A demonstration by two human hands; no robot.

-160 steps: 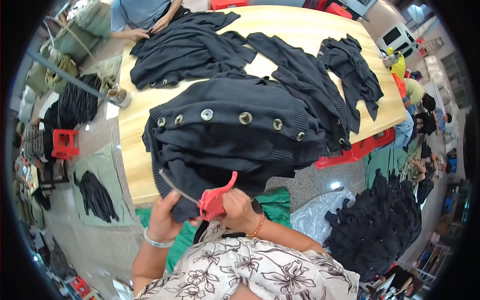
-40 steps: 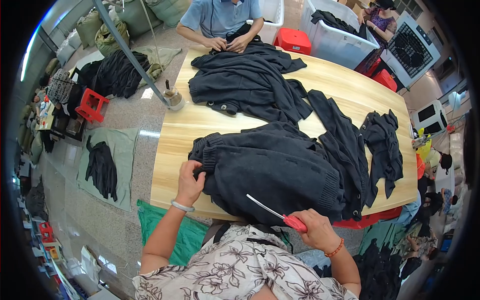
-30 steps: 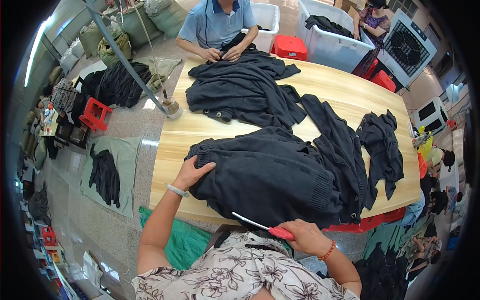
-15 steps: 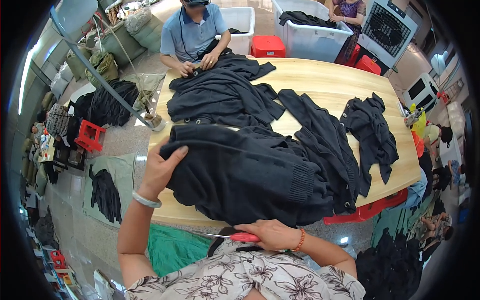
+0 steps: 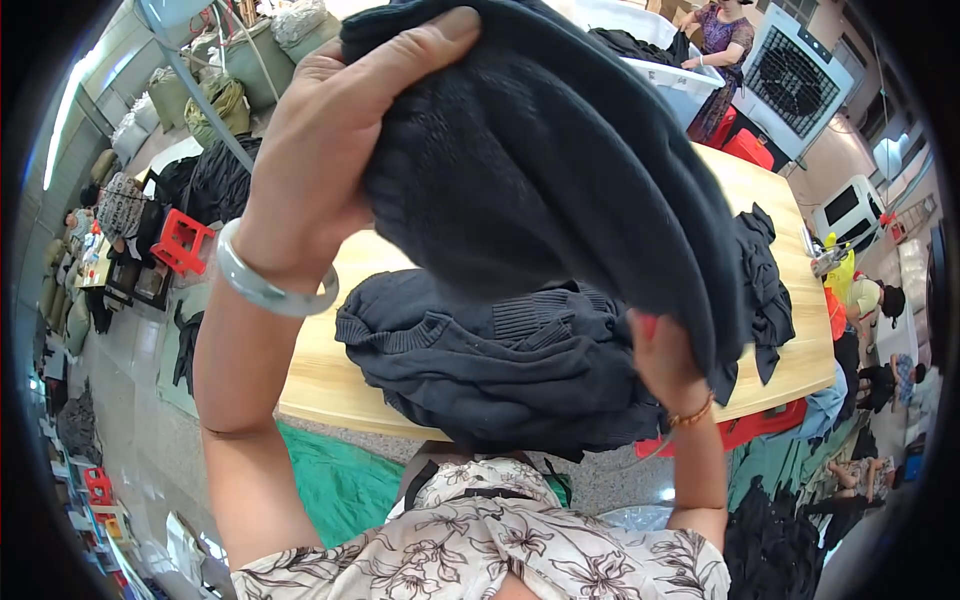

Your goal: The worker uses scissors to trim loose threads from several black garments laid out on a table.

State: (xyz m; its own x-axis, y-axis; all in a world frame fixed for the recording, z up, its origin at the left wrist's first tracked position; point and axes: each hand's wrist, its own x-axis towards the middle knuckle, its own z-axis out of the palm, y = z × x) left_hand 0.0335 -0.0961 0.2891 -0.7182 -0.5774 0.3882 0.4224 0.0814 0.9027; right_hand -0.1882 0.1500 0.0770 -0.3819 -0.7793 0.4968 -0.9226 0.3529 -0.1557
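Observation:
My left hand [image 5: 340, 130] pinches one end of a dark knit garment [image 5: 560, 170] between thumb and fingers, lifting it high above the table. Its fabric drapes in folds down to the right. Beside its lower right part is my right hand [image 5: 668, 360], partly covered by the cloth and blurred. Red shows at its fingers, matching the red-handled bladed tool [image 5: 648, 327] it held earlier; the blade is hidden. Below the raised garment, a heap of dark knitwear [image 5: 500, 360] with ribbed edges lies at the near side of the table.
The wooden table [image 5: 790, 250] carries another dark garment [image 5: 765, 290] at right. Beyond it, a person in purple [image 5: 722, 45] stands by a white bin [image 5: 670, 85] of dark cloth. Red stools [image 5: 183, 240] and stuffed sacks [image 5: 215, 110] stand around.
My left hand has raised the garment from the table toward me, uncovering the heap beneath. My right hand has moved right and up to the cloth. The co-worker in blue is now hidden.

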